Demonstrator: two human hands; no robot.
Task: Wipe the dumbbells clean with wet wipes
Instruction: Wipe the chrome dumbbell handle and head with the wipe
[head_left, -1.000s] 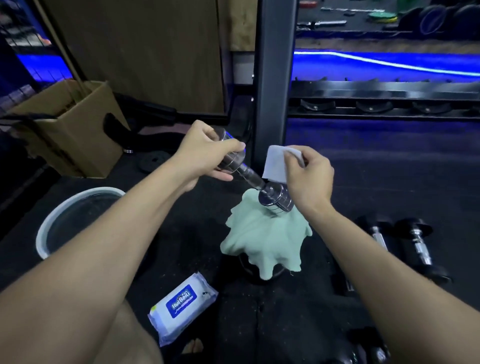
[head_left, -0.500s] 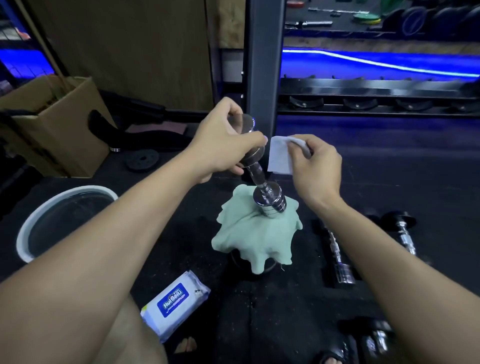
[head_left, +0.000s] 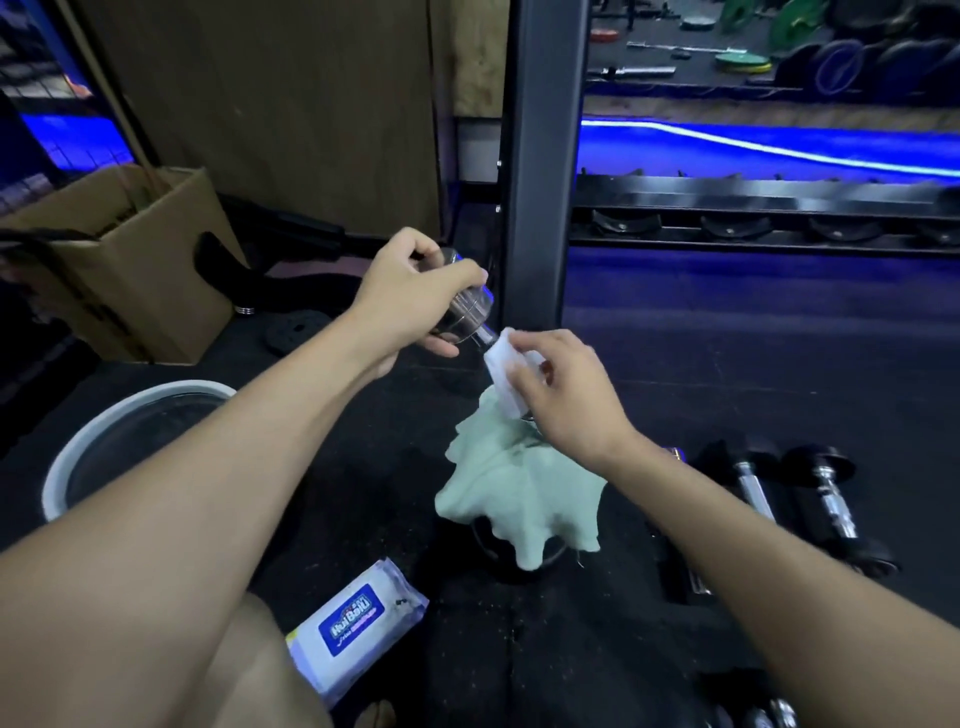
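Observation:
My left hand (head_left: 413, 296) grips the upper head of a small chrome dumbbell (head_left: 470, 312), which is tilted with its lower end down toward a pale green cloth (head_left: 519, 488). My right hand (head_left: 561, 384) holds a white wet wipe (head_left: 503, 371) wrapped around the dumbbell's handle; the lower head is hidden behind that hand. The cloth is draped over a dark round object on the black floor mat. A pack of wet wipes (head_left: 356, 623) with a blue label lies on the mat near my knee.
Two black dumbbells (head_left: 831, 499) lie on the mat to the right, more at the bottom right edge. A white-rimmed bucket (head_left: 78, 457) stands at the left, a cardboard box (head_left: 119, 270) behind it. A dark steel post (head_left: 540, 156) and a low rack (head_left: 753, 218) rise behind my hands.
My right hand has brought the wipe from beside the dumbbell onto its handle and closed around it. The left hand has kept hold of the upper head.

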